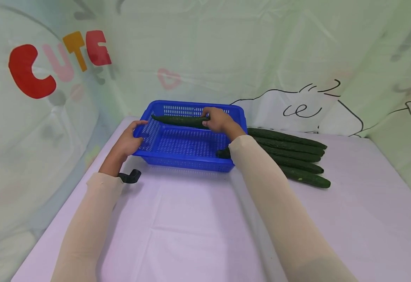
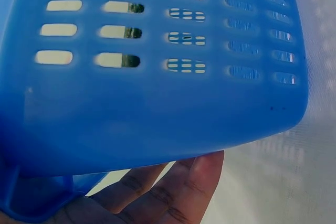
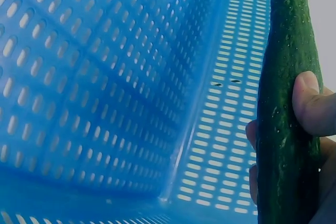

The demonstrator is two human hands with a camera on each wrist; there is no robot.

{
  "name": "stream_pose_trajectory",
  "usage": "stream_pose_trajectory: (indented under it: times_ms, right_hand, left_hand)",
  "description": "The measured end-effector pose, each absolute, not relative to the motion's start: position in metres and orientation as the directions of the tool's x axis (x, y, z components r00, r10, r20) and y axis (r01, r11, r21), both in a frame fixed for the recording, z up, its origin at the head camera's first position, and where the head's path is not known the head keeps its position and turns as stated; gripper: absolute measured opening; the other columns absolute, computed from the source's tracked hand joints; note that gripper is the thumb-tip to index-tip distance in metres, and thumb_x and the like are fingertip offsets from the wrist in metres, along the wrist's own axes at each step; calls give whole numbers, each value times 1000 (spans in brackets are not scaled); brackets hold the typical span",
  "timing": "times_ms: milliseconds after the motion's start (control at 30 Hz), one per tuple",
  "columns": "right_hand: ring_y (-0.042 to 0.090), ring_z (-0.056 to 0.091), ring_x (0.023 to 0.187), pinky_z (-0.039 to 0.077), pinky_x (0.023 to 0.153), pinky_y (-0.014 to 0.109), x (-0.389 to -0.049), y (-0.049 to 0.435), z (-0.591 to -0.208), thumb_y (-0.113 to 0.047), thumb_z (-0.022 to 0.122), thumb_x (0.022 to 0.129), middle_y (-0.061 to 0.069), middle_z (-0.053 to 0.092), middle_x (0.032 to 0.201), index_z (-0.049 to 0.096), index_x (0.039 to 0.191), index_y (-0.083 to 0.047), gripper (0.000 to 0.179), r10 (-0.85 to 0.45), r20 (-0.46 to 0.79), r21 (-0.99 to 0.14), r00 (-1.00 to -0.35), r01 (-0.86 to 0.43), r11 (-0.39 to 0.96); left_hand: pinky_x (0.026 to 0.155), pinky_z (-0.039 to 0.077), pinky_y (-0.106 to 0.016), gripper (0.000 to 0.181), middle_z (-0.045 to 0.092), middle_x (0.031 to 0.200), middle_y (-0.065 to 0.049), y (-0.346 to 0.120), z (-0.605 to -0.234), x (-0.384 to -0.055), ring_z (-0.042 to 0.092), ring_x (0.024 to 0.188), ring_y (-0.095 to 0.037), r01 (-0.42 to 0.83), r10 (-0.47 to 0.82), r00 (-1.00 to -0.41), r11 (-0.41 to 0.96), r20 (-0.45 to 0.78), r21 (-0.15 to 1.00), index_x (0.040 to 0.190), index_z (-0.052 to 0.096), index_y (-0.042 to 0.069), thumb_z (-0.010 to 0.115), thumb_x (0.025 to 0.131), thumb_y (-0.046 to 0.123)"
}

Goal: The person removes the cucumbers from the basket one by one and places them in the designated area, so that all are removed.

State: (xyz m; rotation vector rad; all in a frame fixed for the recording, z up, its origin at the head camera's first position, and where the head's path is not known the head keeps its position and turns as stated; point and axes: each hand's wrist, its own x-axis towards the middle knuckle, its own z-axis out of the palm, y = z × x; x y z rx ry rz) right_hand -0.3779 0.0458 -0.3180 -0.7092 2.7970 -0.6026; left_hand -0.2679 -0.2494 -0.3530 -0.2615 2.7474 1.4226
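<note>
A blue plastic basket [image 1: 188,160] with slotted walls stands on the table. My left hand [image 1: 128,141] holds its left end at the rim, and the left wrist view shows the fingers [image 2: 205,174] against the blue wall. Inside the basket, toward its back wall, my right hand [image 1: 217,118] grips a long dark green cucumber [image 1: 181,120] near its right end. The cucumber lies lengthwise along the basket. In the right wrist view the thumb presses one side of the cucumber [image 3: 289,103], and fingertips show on the other.
Several more cucumbers [image 1: 297,152] lie side by side on the table right of the basket, partly hidden by the right forearm. A small black object [image 1: 130,177] shows beside the left wrist. Printed fabric walls [image 1: 205,51] enclose the table, which has a pale cloth [image 1: 191,227].
</note>
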Motion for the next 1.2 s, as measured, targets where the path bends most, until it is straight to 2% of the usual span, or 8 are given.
stream_pose_trajectory:
  times_ms: [100,400,633,800,933,1200]
  right_hand:
    - [32,51,130,40,108,52,-378,47,-313,-24,51,102,13,50,146,53,137,-13,37,-492,-76,-414,-867,-422,806]
    - [33,57,118,45,101,49,-374,53,-294,-22,50,102,16,55,138,51,136,-8,37,-505,-41,-419,-862,-444,792]
    - [36,51,130,42,106,51,-367,60,-284,-23,54,101,18,50,144,48,139,-8,41,-468,-11,-489,-884,-404,774]
    - [35,50,130,43,105,50,-364,67,-280,-22,62,96,18,51,142,47,143,-10,51,-435,23,-514,-900,-384,767]
    - [33,52,129,46,103,49,-359,71,-274,-21,65,94,17,56,139,49,144,-10,54,-410,35,-492,-912,-372,787]
    - [33,57,122,49,98,49,-343,75,-267,-18,67,91,17,62,132,57,137,-6,48,-391,74,-442,-917,-382,812]
  left_hand:
    - [108,34,-66,64,19,162,-24,-249,-352,-268,31,142,-50,-167,-131,-985,568,-111,806,154,28,24,37,94,2]
    - [109,33,-66,63,21,161,-23,-249,-350,-269,31,143,-49,-157,-123,-987,570,-105,806,154,29,23,39,95,3]
    - [108,35,-65,63,22,161,-23,-250,-351,-270,33,141,-49,-155,-124,-987,562,-103,812,154,29,23,39,95,2]
    - [107,36,-65,63,22,161,-24,-251,-352,-270,34,141,-49,-157,-125,-987,566,-104,809,154,29,23,39,95,2]
    - [107,37,-65,64,23,160,-25,-251,-352,-270,35,140,-49,-152,-119,-988,559,-102,815,154,29,22,39,94,2]
    - [108,38,-62,65,23,160,-25,-250,-351,-267,38,138,-47,-135,-107,-990,542,-91,829,153,30,20,38,92,0]
